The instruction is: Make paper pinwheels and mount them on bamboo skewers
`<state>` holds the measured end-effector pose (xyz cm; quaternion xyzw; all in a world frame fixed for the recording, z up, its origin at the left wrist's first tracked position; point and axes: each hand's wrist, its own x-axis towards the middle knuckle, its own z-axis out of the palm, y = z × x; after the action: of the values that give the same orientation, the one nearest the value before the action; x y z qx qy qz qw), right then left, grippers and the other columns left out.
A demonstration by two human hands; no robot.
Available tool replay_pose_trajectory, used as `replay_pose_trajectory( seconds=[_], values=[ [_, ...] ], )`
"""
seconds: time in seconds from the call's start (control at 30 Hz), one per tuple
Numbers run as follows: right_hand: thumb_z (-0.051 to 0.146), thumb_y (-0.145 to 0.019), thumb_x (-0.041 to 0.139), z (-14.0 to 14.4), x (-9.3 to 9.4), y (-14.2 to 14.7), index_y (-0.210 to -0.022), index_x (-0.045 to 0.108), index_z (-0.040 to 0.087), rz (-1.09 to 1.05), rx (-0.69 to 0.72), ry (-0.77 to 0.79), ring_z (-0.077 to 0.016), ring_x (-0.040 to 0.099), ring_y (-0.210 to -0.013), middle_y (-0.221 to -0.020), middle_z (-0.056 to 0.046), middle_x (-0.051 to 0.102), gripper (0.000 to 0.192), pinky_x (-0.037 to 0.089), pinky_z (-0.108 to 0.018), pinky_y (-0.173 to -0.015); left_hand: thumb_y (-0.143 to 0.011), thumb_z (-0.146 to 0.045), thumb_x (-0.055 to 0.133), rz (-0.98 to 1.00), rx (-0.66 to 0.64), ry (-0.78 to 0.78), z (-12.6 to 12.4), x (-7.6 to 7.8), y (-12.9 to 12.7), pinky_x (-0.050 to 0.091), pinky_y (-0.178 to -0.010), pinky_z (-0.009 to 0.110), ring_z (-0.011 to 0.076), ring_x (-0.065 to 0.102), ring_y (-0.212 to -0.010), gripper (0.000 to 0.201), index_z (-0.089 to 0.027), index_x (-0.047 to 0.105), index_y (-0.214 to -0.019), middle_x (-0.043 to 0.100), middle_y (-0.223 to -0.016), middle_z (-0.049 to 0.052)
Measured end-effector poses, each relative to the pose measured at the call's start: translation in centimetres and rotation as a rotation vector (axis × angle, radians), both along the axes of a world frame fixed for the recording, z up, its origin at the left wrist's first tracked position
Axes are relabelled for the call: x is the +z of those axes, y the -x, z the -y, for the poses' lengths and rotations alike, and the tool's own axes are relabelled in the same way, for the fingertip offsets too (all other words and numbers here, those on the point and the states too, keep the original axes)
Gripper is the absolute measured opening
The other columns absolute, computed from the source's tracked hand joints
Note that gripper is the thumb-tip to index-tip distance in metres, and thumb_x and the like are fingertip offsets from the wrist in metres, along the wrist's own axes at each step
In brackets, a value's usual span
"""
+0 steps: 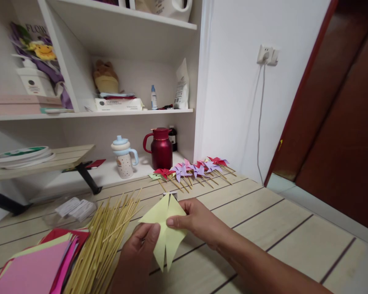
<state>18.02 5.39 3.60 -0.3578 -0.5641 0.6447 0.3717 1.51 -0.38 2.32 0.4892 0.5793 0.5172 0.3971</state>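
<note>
A sheet of pale yellow paper (166, 241), with slits cut in from its corners, is held up above the table between both hands. My left hand (141, 245) pinches its left side, thumb on top. My right hand (194, 216) grips the right side, its thumb lying near the middle of the sheet and its fingers behind. To the left of my left hand lies a thick bundle of thin wooden sticks (101, 241). Beyond the yellow paper, finished paper pinwheels (180, 171) on sticks lie in a row in red, purple and pink.
A stack of coloured paper (33, 265) lies at the front left, with a clear plastic bag (73, 208) behind it. A red jug (161, 149) and a speckled cup (124, 161) stand at the back by the white shelf (135, 115). Slatted table (294, 241) extends rightward.
</note>
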Motion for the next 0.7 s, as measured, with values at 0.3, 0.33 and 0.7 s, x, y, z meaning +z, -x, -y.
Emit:
replay_pose_trajectory(
  seconds=[0.3, 0.33, 0.7],
  values=[
    [0.027, -0.066, 0.078, 0.0, -0.3, 0.0, -0.081, 0.075, 0.012, 0.014, -0.007, -0.046, -0.0118, 0.054, -0.06, -0.07, -0.001, 0.068, 0.022, 0.041, -0.024, -0.061, -0.058, -0.05, 0.082, 0.273, -0.063, 0.102, 0.1, 0.1, -0.3, 0.054, -0.068, 0.029, 0.0227, 0.068, -0.076, 0.036, -0.02, 0.076, -0.077, 0.077, -0.077, 0.002],
    [0.026, -0.066, 0.078, 0.0, -0.3, 0.1, -0.081, 0.075, 0.012, 0.012, -0.001, -0.043, -0.0119, 0.054, -0.061, -0.071, -0.002, 0.069, 0.022, 0.041, -0.024, -0.061, -0.058, -0.048, 0.083, 0.303, -0.074, 0.118, 0.0, -0.1, -0.3, 0.054, -0.068, 0.029, 0.0225, 0.068, -0.075, 0.036, -0.019, 0.077, -0.078, 0.077, -0.077, 0.003],
    [0.028, -0.066, 0.079, 0.2, -0.2, 0.3, -0.081, 0.075, 0.011, 0.01, 0.033, -0.027, -0.0131, 0.053, -0.064, -0.073, -0.002, 0.067, 0.023, 0.04, -0.026, -0.065, -0.066, -0.043, 0.078, 0.382, -0.099, 0.154, -0.2, -1.4, 0.3, 0.05, -0.077, 0.035, 0.0241, 0.067, -0.079, 0.031, -0.018, 0.077, -0.083, 0.076, -0.08, 0.006]
  ],
)
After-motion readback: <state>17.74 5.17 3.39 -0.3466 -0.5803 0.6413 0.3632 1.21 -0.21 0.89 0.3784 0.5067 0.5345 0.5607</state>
